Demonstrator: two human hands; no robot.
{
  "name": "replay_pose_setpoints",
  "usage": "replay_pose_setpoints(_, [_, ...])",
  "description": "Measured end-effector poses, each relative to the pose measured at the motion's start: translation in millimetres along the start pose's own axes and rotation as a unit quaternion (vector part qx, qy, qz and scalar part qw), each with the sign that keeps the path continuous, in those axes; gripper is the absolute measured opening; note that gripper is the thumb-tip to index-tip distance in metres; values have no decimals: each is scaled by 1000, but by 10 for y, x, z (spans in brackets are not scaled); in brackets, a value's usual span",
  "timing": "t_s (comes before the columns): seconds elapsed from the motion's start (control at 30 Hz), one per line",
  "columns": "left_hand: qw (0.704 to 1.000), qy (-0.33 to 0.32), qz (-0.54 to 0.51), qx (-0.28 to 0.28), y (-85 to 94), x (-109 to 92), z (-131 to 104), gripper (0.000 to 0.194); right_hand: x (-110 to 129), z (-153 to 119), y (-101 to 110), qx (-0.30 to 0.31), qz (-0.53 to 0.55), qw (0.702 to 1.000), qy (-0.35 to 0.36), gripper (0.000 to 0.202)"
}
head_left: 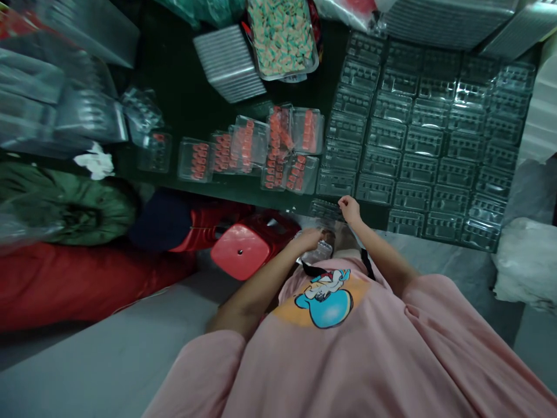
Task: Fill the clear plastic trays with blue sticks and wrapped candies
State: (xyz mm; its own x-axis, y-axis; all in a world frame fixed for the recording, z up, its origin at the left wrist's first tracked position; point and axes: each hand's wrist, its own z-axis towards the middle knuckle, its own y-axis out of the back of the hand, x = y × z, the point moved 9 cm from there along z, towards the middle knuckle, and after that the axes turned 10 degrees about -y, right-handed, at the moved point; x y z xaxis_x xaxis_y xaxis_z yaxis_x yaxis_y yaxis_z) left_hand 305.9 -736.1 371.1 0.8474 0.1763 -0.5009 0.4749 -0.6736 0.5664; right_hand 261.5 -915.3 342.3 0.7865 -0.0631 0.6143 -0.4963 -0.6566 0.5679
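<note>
My left hand (pixel 310 239) is low in front of my shirt, just off the table's near edge. Its fingers are closed on a small stack of clear plastic trays (pixel 321 253), partly hidden by the hand. Farther up, my right hand (pixel 350 210) pinches the right end of a single clear plastic tray (pixel 325 209) at the table edge. Beyond it, rows of clear moulded trays (pixel 383 157) lie flat on the dark green table (pixel 183 87). To their left are several clear packs holding small red pieces (pixel 298 174).
A tub of small green and beige pieces (pixel 285 38) stands at the back, beside a stack of clear trays (pixel 230 62). More stacked plastic (pixel 452 23) fills the back right. Red stools (pixel 243 249) and a green bag (pixel 65 203) are below the table on the left.
</note>
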Motion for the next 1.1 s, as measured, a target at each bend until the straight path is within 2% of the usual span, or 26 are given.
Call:
replay_pose_setpoints(0.1, [1000, -2, -15, -14, 32, 17, 29, 42, 138, -135, 57, -39, -30, 995, 81, 21])
replay_pose_setpoints(0.2, [999, -9, -28, -31, 85, 5, 28, 43, 192, -275, 87, -42, -46, 988, 139, 27])
replay_pose_setpoints(0.4, [998, -19, -43, -49, 177, -45, 46, 39, 178, -380, 121, -60, -184, 959, 205, 23])
replay_pose_setpoints(0.57, [997, -21, -57, -39, 173, -100, 57, 38, 207, -504, 62, -34, -232, 934, 268, 28])
replay_pose_setpoints(0.67, [997, -17, -66, -36, 190, -113, 43, 41, 255, -511, 161, -61, -227, 933, 274, 31])
replay_pose_setpoints(0.77, [996, -25, -77, -46, 268, -131, 4, 42, 313, -385, 225, -75, -233, 934, 260, 31])
replay_pose_setpoints(0.97, [984, -27, -97, -144, 577, -96, -106, 40, 443, -174, 193, -76, -237, 934, 258, 31])
replay_pose_setpoints(1.1, [985, 13, -106, -137, 531, -54, -53, 38, 480, -193, 180, -85, -238, 931, 265, 32])
